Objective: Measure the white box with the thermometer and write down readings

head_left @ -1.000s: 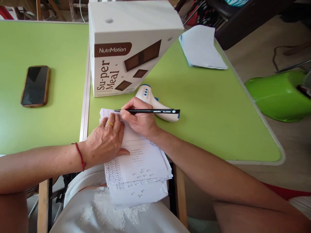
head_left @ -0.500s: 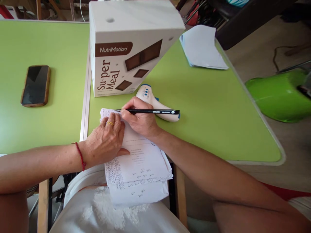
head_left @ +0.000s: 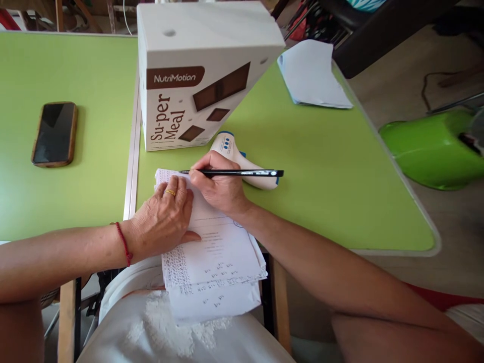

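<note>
A black pen (head_left: 242, 173) is gripped in my right hand (head_left: 223, 186), its tip touching the upper part of a stack of paper sheets (head_left: 215, 247). Rows of small handwriting run down the left side of the top sheet, and printed lines show in its middle. My left hand (head_left: 166, 212) lies flat on the sheets, fingers stretched forward and thumb out to the side. The stack hangs over the table's near edge toward my lap. Just behind my right hand rests a white and blue handheld thermometer-like device (head_left: 245, 164), partly covered by the hand and pen.
A tall white "NutriMotion Su-per Meal" box (head_left: 177, 111) stands beyond the papers. On the green table (head_left: 340, 201), a phone (head_left: 55, 133) lies at left and folded paper (head_left: 315, 75) at the far right. A green plastic object (head_left: 427, 151) is beyond the right edge.
The pen's back end has swung slightly to the right as my right hand shifts a little. My left hand stays in place on the sheets.
</note>
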`<act>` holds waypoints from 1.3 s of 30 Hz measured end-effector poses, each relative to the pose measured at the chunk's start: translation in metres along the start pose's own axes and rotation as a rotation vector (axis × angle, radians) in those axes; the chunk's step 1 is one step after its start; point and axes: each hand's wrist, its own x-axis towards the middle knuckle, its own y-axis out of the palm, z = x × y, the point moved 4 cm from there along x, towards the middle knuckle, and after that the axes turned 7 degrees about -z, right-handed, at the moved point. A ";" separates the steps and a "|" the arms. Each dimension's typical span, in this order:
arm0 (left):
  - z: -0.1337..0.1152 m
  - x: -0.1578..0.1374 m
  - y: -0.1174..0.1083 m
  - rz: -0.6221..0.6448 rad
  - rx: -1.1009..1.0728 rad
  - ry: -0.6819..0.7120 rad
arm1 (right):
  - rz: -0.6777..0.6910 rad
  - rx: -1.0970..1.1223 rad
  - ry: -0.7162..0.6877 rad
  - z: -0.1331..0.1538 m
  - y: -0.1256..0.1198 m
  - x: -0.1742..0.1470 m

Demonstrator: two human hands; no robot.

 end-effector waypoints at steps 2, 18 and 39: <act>0.000 0.000 0.000 -0.008 0.001 0.004 | 0.014 -0.024 0.007 0.000 0.000 0.000; 0.001 -0.001 0.000 -0.014 -0.009 -0.006 | 0.057 -0.021 0.020 -0.001 0.001 0.002; 0.000 0.001 -0.001 0.004 -0.013 -0.008 | 0.027 0.000 0.038 -0.003 0.002 0.001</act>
